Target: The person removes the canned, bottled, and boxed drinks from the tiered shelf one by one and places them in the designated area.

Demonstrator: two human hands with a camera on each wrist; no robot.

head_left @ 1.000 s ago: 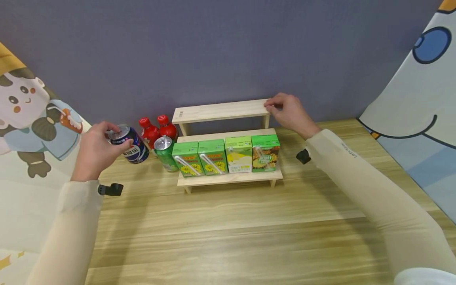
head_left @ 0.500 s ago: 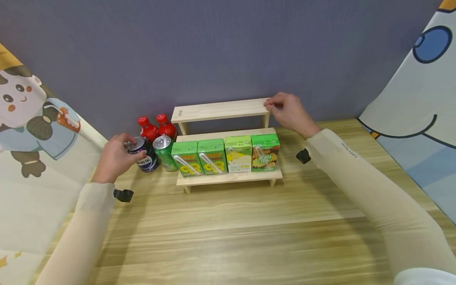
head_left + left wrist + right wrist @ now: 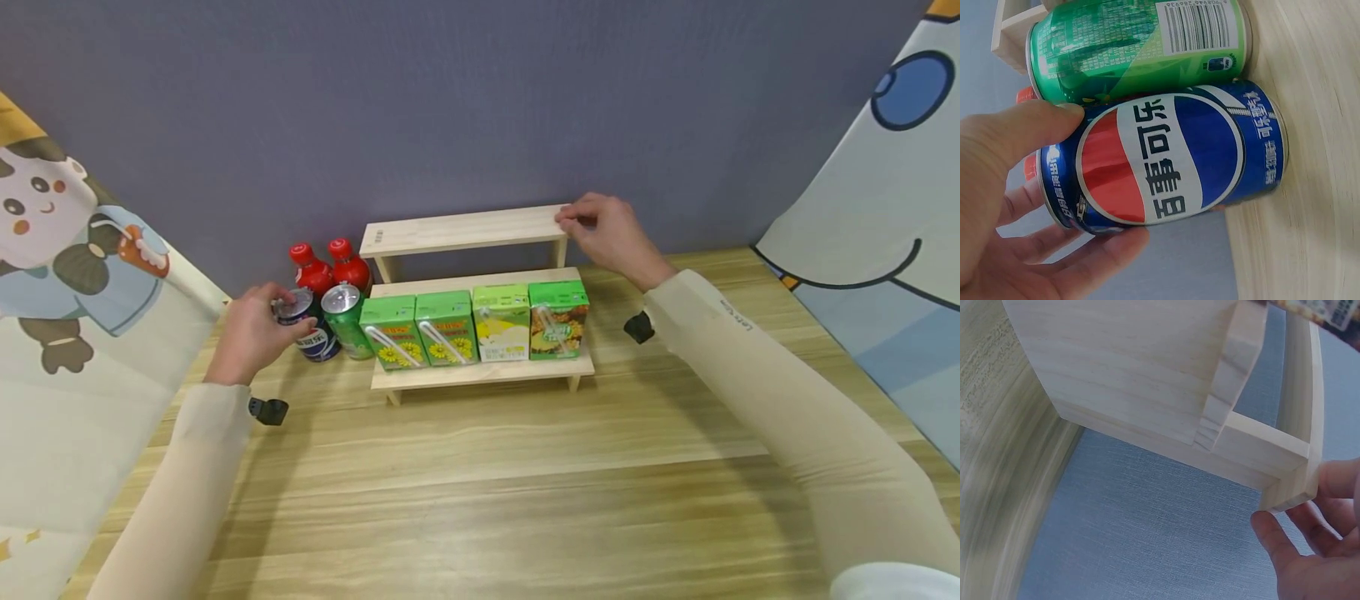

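Left of frame centre, our left hand grips the upright Pepsi can just beside the green can, while our right hand pinches the wooden shelf corner.

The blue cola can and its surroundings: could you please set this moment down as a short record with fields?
Left hand: grips the blue cola can from the side
Blue cola can: upright on the wooden table, right beside the green can
Behind the cans: two red-capped bottles
Right hand: holds the right end of the top shelf
Lower shelf: four green drink cartons in a row
Backdrop: grey wall
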